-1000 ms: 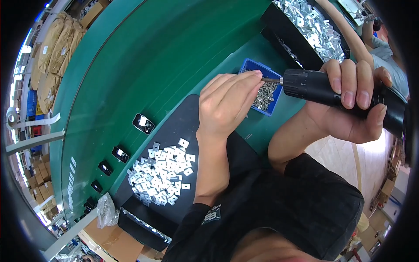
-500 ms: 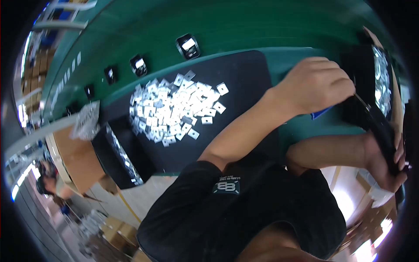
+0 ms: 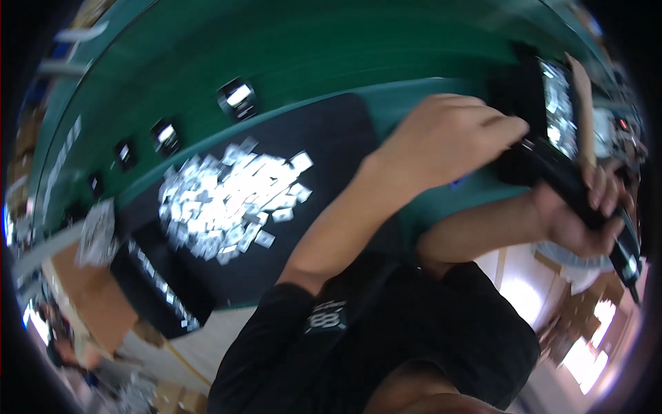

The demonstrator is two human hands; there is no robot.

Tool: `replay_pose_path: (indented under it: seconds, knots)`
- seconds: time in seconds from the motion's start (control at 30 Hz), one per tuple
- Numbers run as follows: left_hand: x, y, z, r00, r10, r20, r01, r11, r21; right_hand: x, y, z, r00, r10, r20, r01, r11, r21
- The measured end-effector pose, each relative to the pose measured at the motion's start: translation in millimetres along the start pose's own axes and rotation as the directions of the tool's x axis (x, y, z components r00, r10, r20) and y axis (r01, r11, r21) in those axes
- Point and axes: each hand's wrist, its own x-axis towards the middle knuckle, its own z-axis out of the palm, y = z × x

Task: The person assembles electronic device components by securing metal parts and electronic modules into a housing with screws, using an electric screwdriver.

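Observation:
My right hand [image 3: 576, 224] is wrapped around a black, stick-shaped electric screwdriver [image 3: 558, 169] at the right. The driver lies slanted, its front end up against my left hand [image 3: 458, 141]. Left fingers are pinched together at that end; whatever they hold is hidden behind them. A small blue thing [image 3: 458, 182] shows partly under the left hand. Left of my left forearm, a heap of small, flat, shiny metal plates [image 3: 231, 196] covers part of a black mat [image 3: 334, 131].
A black bin of shiny parts [image 3: 557, 103] stands at the far right, beside another person's forearm [image 3: 583, 86]. Several dark housings [image 3: 238, 99] line the green surface [image 3: 386, 45]. At left are another black bin [image 3: 189, 272], a cardboard box [image 3: 96, 303] and a clear plastic bag [image 3: 98, 231].
The whole view has shifted, so the heap and bins sit farther left. The driver's front end has come closer to my left fingers; its thin bit, visible before, is now hidden.

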Motion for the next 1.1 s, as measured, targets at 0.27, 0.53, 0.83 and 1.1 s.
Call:
replay_pose_path:
  seconds: [0.27, 0.53, 0.83, 1.1]
  knots:
    - [16, 7, -19, 0.999, 0.049, 0.005, -0.049, 0.998, 0.047, 0, 15, 18, 0.998, -0.006, 0.066, 0.010, 0.998, -0.058]
    - [23, 19, -72, 0.991, 0.041, -0.127, -0.028, 0.994, 0.101, -1, -13, 2, 0.999, -0.014, 0.040, 0.016, 0.999, -0.041]
    - [36, 46, -101, 0.900, -0.398, -0.178, 0.429, 0.881, 0.200, 2, -16, 5, 0.955, -0.164, -0.245, 0.157, 0.986, -0.048]
    - [-32, 17, -134, 0.658, -0.732, 0.179, 0.506, 0.605, 0.615, 0, -24, 7, 0.971, -0.180, -0.159, 0.166, 0.981, -0.099]
